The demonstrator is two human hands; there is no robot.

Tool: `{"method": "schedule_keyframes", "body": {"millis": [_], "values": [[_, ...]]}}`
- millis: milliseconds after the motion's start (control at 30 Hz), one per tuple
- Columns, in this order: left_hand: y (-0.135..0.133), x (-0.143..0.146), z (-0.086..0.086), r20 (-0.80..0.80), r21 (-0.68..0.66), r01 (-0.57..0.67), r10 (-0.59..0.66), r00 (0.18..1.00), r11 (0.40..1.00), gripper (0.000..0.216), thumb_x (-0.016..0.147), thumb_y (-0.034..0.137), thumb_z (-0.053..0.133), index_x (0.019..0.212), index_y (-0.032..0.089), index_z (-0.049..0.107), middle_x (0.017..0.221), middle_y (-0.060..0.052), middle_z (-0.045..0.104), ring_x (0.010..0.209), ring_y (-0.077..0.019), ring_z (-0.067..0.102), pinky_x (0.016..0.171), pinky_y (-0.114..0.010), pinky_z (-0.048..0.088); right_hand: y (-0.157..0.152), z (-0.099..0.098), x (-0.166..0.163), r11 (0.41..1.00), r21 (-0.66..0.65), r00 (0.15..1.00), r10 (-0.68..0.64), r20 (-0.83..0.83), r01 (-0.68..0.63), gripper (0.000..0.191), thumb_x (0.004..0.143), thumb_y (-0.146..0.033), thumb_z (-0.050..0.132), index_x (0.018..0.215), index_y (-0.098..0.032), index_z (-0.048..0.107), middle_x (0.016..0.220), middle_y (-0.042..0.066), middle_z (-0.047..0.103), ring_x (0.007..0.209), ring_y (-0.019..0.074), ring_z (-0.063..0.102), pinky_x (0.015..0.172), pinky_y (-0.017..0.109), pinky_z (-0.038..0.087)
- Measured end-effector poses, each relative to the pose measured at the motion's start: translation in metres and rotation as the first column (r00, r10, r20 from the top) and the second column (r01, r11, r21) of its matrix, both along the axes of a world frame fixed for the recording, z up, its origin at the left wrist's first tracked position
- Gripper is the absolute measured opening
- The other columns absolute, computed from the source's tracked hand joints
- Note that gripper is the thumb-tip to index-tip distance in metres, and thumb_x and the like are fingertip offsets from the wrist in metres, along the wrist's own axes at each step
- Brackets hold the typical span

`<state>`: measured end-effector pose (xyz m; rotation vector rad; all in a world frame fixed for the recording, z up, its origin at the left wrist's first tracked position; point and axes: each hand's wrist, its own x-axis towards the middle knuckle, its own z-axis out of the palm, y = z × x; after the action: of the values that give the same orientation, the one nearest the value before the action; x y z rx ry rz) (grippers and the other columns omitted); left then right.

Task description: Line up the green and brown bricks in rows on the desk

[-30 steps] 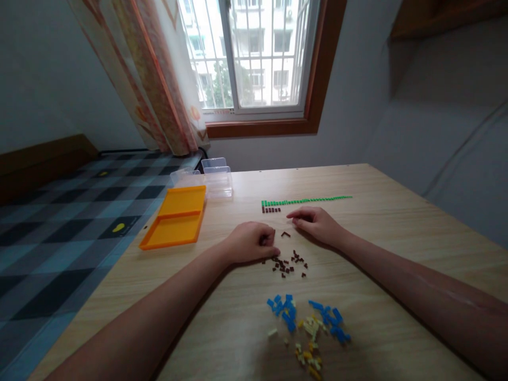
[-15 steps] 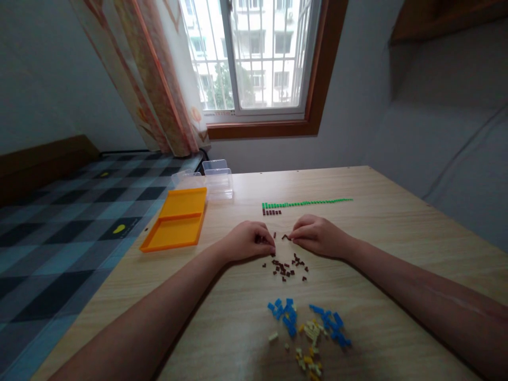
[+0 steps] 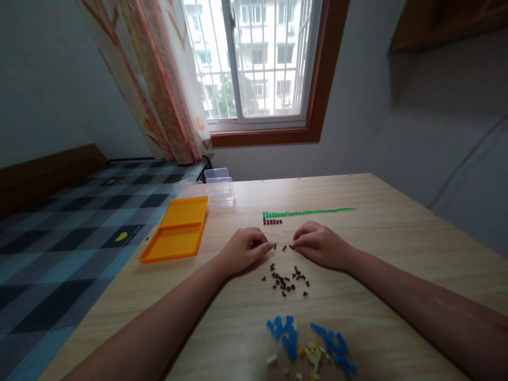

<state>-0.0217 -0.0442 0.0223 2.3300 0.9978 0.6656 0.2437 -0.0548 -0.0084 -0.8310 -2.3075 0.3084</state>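
Note:
My left hand point(image 3: 246, 250) rests on the table with its fingers curled, thumb and fingertips closed at a small brown building brick point(image 3: 275, 246). Facing it, my right hand point(image 3: 323, 245) pinches another brown piece point(image 3: 291, 247) close to the tabletop. Between the two hands lies one loose brown brick point(image 3: 284, 248), touched by neither. Just nearer to me is a scattered pile of brown bricks point(image 3: 281, 281). Beyond the hands, a short row of brown bricks point(image 3: 273, 221) runs below a long row of green bricks point(image 3: 305, 212).
Blue bricks point(image 3: 335, 346) and pale yellow bricks point(image 3: 313, 353) lie near the front of the wooden table point(image 3: 397, 222). An open orange case point(image 3: 174, 241) sits at the left edge, with clear plastic boxes point(image 3: 220, 193) behind it. A checked bed point(image 3: 79, 227) adjoins on the left.
My left fingertips have moved away from the brown pile up to an upright brown brick. The piece by my right fingertips now shows apart from the loose brick beside it. The view has tilted slightly upward.

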Motion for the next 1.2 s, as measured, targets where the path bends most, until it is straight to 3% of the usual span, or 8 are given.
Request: {"method": "schedule_keyframes", "body": {"millis": [233, 633, 1033, 1200], "values": [[-0.0018, -0.0006, -0.0023, -0.009, 0.032, 0.012, -0.011, 1.000, 0.999, 0.027, 0.090, 0.031, 0.059, 0.071, 0.015, 0.069, 0.069, -0.002, 0.059, 0.064, -0.0114, 0.053, 0.060, -0.024, 0.039, 0.0004, 0.0004, -0.0015, 0.997, 0.020, 0.997, -0.073, -0.004, 0.073, 0.018, 0.091, -0.028, 0.060, 0.089, -0.022, 0.077, 0.089, 0.008, 0.072, 0.085, 0.0200, 0.062, 0.081, 0.037, 0.049], [-0.0009, -0.0022, -0.0015, -0.024, 0.069, 0.024, -0.022, 0.999, 0.997, 0.034, 0.093, 0.033, 0.053, 0.067, 0.015, 0.066, 0.067, -0.002, 0.058, 0.065, -0.0123, 0.053, 0.062, -0.025, 0.039, -0.0042, 0.0030, -0.0029, 0.995, 0.066, 0.996, -0.075, 0.044, 0.072, 0.018, 0.091, -0.032, 0.061, 0.092, -0.023, 0.077, 0.089, 0.008, 0.070, 0.083, 0.0199, 0.061, 0.080, 0.037, 0.048], [-0.0013, -0.0020, -0.0020, -0.033, 0.086, 0.025, -0.022, 0.999, 0.996, 0.034, 0.093, 0.033, 0.052, 0.068, 0.015, 0.066, 0.067, -0.001, 0.056, 0.064, -0.0113, 0.052, 0.062, -0.024, 0.037, -0.0011, 0.0014, -0.0063, 0.984, 0.118, 0.984, -0.142, 0.105, 0.129, 0.015, 0.088, -0.028, 0.064, 0.079, -0.022, 0.075, 0.085, 0.007, 0.070, 0.084, 0.0207, 0.061, 0.081, 0.037, 0.048], [-0.0010, -0.0015, -0.0012, -0.040, 0.091, 0.031, -0.027, 0.999, 0.995, 0.034, 0.093, 0.033, 0.052, 0.068, 0.015, 0.066, 0.067, -0.001, 0.057, 0.065, -0.0117, 0.053, 0.062, -0.024, 0.037, 0.0013, -0.0026, -0.0056, 0.966, 0.122, 0.970, -0.237, 0.057, 0.229, 0.016, 0.089, -0.022, 0.060, 0.095, -0.021, 0.075, 0.093, 0.008, 0.071, 0.090, 0.0216, 0.061, 0.084, 0.036, 0.048]]}}
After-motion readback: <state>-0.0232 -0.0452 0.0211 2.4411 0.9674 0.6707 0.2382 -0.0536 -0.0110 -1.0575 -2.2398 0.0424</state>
